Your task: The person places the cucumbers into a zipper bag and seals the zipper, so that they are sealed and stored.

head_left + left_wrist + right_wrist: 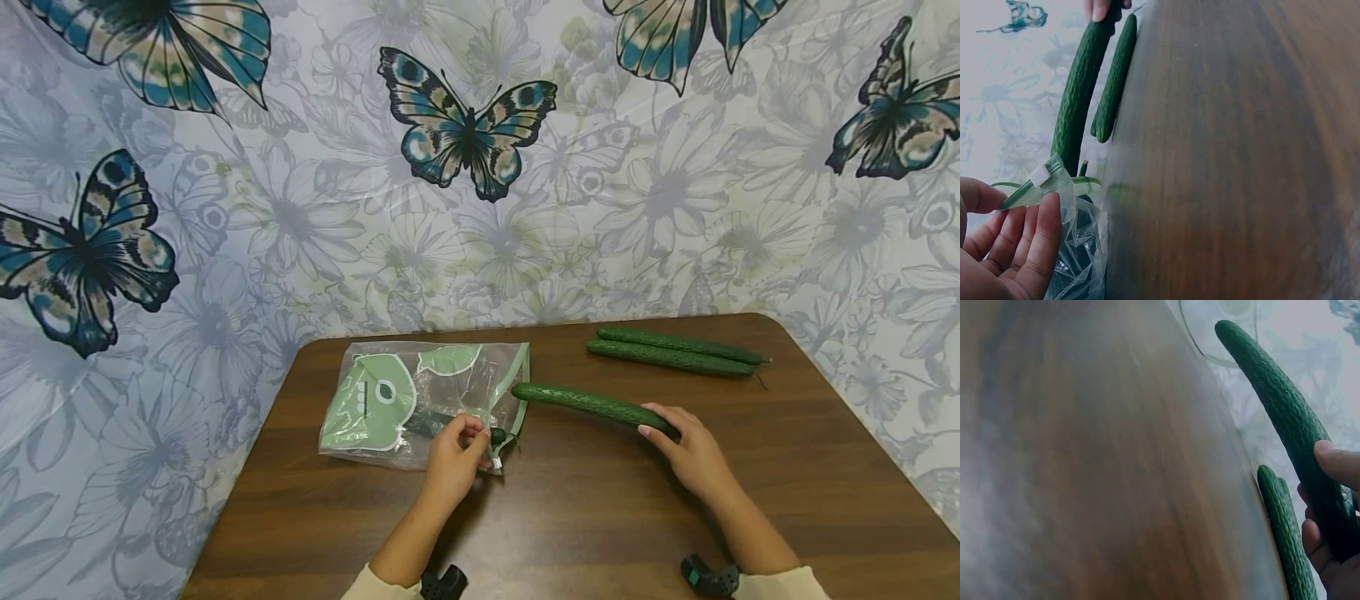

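My right hand (693, 450) grips a long dark green cucumber (592, 402) by its right end. The cucumber's far tip points left and overlaps the mouth of a clear plastic zip bag (435, 354) in the head view. My left hand (455, 454) pinches the bag's green-edged opening near a white slider (1040, 175), between thumb and fingers. Inside the bag lies another cucumber (429, 422), its stem end showing at the opening and part of it hidden by the left hand. Green printed patches cover part of the bag.
Two more cucumbers (675, 357) lie side by side at the back right of the brown wooden table (600, 517). Behind the table hangs a cloth (510, 267) printed with butterflies and flowers. Dark wrist cameras (708, 577) sit by both sleeves.
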### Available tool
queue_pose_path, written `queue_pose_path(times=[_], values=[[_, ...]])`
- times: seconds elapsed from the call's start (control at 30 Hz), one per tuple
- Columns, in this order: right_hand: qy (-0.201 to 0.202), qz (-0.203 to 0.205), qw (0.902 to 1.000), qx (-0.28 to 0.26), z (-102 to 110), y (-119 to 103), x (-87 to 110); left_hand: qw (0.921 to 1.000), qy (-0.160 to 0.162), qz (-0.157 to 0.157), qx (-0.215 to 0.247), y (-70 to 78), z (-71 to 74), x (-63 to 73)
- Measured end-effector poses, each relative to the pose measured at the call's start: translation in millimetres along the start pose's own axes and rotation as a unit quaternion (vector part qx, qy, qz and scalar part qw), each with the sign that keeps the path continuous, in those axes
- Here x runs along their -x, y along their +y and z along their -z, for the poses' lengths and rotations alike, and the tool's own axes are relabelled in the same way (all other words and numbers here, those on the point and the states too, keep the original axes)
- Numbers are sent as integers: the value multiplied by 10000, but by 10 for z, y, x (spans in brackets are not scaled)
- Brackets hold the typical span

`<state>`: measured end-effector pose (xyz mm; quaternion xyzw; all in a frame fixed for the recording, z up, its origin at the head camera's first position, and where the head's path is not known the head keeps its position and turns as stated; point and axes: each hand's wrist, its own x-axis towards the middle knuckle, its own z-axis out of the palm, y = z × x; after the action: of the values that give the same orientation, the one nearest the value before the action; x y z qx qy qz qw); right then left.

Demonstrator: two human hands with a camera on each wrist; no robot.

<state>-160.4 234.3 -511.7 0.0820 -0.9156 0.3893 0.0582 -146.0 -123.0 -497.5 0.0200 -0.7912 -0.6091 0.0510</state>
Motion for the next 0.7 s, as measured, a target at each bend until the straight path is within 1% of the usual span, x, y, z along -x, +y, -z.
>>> queue_pose_path(times=[0.07,0.27,0.37,0.7], values=[[-52,18,10000,5,-26,-19,-1,10000,-13,14,-6,52,6,22],[-91,27,10000,-29,-95,-96,-5,9998,-130,12,170,318,56,120],[-118,34,9999,-101,-136,-136,-6,9997,-146,35,188,319,62,118],[-182,265,9992,-238,-295,-300,-13,9998,-116,120,141,319,58,115]])
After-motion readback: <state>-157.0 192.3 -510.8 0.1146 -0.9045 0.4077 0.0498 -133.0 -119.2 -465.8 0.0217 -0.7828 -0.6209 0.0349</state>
